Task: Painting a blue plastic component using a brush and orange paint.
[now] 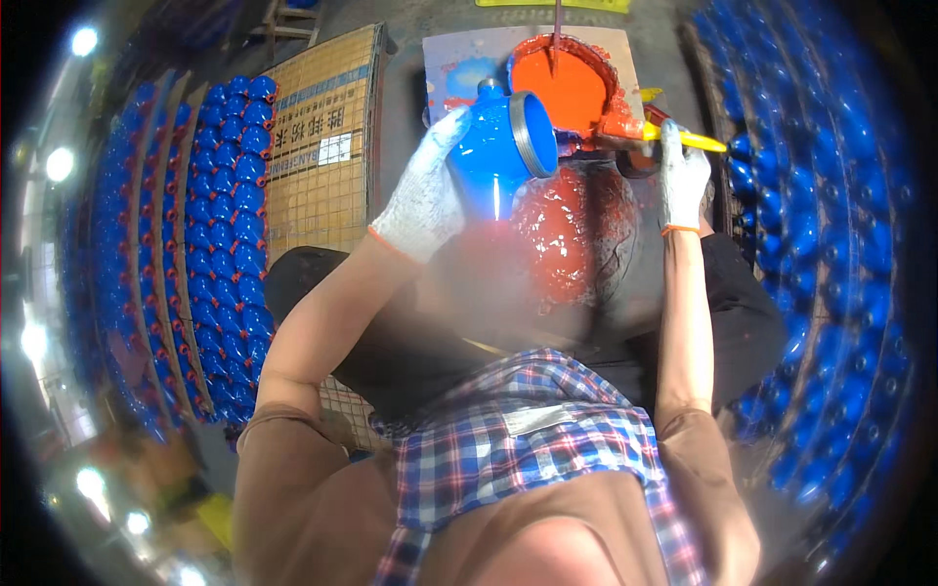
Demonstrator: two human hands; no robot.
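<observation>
My left hand [422,200], in a white knitted glove, grips a glossy blue valve body [484,146] from its left side. The part is hollow, with a bare metal ring around its opening facing right and a small metal neck on top. My right hand [686,181], also gloved, is closed around a paintbrush [699,142] with a yellow handle. Its red-coated head lies at the near right rim of a round bucket [620,83] of orange-red paint [562,93]. A thin stick [557,44] stands in the paint.
Beneath the bucket lies paint-stained cardboard [445,59]. Wet red paint [562,239] coats the surface between my knees. Rows of blue parts [230,200] with red ends stand left, beside wire mesh over a brown panel [318,137]. More blue parts [831,215] fill the right.
</observation>
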